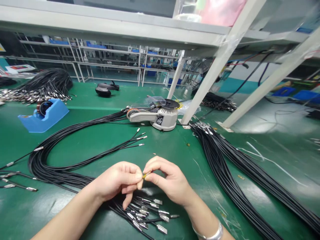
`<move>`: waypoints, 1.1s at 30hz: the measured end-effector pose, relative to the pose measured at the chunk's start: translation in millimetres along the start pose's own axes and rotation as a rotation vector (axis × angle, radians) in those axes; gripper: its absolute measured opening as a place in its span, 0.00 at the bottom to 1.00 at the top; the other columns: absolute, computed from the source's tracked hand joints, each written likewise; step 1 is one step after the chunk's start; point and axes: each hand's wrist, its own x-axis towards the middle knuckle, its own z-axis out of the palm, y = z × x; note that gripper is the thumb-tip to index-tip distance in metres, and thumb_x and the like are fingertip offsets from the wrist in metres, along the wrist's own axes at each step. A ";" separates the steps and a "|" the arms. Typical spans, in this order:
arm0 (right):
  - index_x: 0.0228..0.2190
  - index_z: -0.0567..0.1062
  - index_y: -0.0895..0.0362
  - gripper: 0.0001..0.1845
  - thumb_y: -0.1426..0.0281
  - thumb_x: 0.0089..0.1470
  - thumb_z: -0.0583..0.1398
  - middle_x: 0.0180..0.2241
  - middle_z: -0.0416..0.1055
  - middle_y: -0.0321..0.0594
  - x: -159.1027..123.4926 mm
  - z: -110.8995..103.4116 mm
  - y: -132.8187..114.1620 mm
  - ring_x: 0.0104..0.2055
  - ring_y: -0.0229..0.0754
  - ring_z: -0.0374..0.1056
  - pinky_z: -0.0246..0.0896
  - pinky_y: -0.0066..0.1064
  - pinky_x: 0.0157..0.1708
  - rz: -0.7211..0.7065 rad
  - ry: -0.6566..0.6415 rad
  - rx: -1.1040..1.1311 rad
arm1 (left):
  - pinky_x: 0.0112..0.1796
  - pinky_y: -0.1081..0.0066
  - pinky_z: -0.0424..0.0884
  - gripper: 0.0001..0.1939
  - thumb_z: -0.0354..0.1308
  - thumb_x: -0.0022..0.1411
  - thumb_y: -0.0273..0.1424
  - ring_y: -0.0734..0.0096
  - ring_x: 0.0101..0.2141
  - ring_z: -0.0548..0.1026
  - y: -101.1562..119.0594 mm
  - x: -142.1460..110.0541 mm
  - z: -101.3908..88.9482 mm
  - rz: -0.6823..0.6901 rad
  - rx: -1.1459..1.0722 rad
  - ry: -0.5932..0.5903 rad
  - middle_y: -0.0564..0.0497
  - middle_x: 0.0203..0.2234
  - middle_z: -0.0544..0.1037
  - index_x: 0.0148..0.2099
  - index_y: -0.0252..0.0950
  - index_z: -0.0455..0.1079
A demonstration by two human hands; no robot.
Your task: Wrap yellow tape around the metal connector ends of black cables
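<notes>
My left hand [125, 178] and my right hand [166, 176] meet above the front of the green table, thumbs and forefingers pinched together. Between their fingertips shows a small piece of amber tape [145, 175]. Whether a cable end lies inside it is hidden by the fingers. Below and around my hands lie black cables with silver metal connectors [143, 210], fanned out loosely. Their looped bundle [52, 140] curves away to the left and back toward a round tape dispenser [163, 116].
A blue tape holder [45, 115] stands at the left, before a big heap of black cables [47, 81]. A dark headset-like device [107, 88] lies behind. Long cable bundles [225, 166] run along the right. White shelf posts [212, 63] rise from the table under a low shelf.
</notes>
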 end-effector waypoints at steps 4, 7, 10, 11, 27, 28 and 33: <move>0.27 0.76 0.56 0.04 0.68 0.50 0.62 0.27 0.70 0.35 -0.2 -9.9 -1.8 0.31 0.39 0.65 0.61 0.30 0.34 0.166 0.016 0.085 | 0.15 0.81 0.55 0.14 0.55 0.57 0.39 0.81 0.12 0.63 2.7 -1.9 12.5 0.107 0.357 0.259 0.60 0.12 0.62 0.26 0.34 0.64; 0.22 0.73 0.58 0.07 0.68 0.50 0.62 0.23 0.66 0.32 0.1 -8.7 -2.9 0.27 0.36 0.62 0.58 0.29 0.30 0.246 0.078 0.093 | 0.18 0.79 0.60 0.11 0.53 0.58 0.38 0.80 0.15 0.65 1.2 -1.1 18.6 0.138 0.429 0.335 0.59 0.18 0.65 0.31 0.35 0.66; 0.22 0.73 0.58 0.09 0.67 0.49 0.62 0.22 0.67 0.33 0.2 -5.6 -4.2 0.27 0.37 0.62 0.57 0.29 0.29 0.277 0.100 0.084 | 0.23 0.76 0.65 0.10 0.52 0.59 0.36 0.78 0.19 0.68 -0.4 1.8 22.6 0.177 0.460 0.340 0.56 0.24 0.69 0.37 0.35 0.69; 0.21 0.72 0.58 0.09 0.67 0.49 0.62 0.23 0.68 0.34 0.0 -5.2 -4.7 0.27 0.38 0.63 0.58 0.29 0.30 0.278 0.097 0.080 | 0.24 0.75 0.66 0.10 0.52 0.59 0.35 0.77 0.20 0.68 -0.6 2.8 23.8 0.190 0.467 0.347 0.55 0.24 0.69 0.35 0.35 0.69; 0.21 0.72 0.60 0.08 0.69 0.48 0.61 0.23 0.68 0.36 -0.4 -6.9 -0.7 0.27 0.37 0.63 0.58 0.29 0.29 0.275 0.133 -0.029 | 0.25 0.75 0.67 0.09 0.59 0.50 0.34 0.73 0.22 0.69 -5.1 13.6 23.4 0.229 0.494 0.572 0.53 0.21 0.72 0.26 0.34 0.75; 0.22 0.72 0.60 0.08 0.69 0.48 0.61 0.23 0.68 0.36 -0.3 -6.5 0.2 0.27 0.37 0.63 0.58 0.29 0.29 0.275 0.138 -0.020 | 0.26 0.75 0.68 0.09 0.59 0.51 0.35 0.73 0.23 0.70 -5.3 13.6 22.8 0.239 0.486 0.578 0.53 0.21 0.72 0.27 0.34 0.76; 0.23 0.72 0.59 0.08 0.68 0.48 0.61 0.23 0.69 0.35 -0.8 -9.3 0.7 0.27 0.37 0.63 0.58 0.28 0.29 0.293 0.109 -0.006 | 0.29 0.74 0.68 0.09 0.56 0.54 0.34 0.72 0.24 0.71 -7.3 12.1 21.8 0.232 0.452 0.492 0.53 0.20 0.74 0.29 0.34 0.74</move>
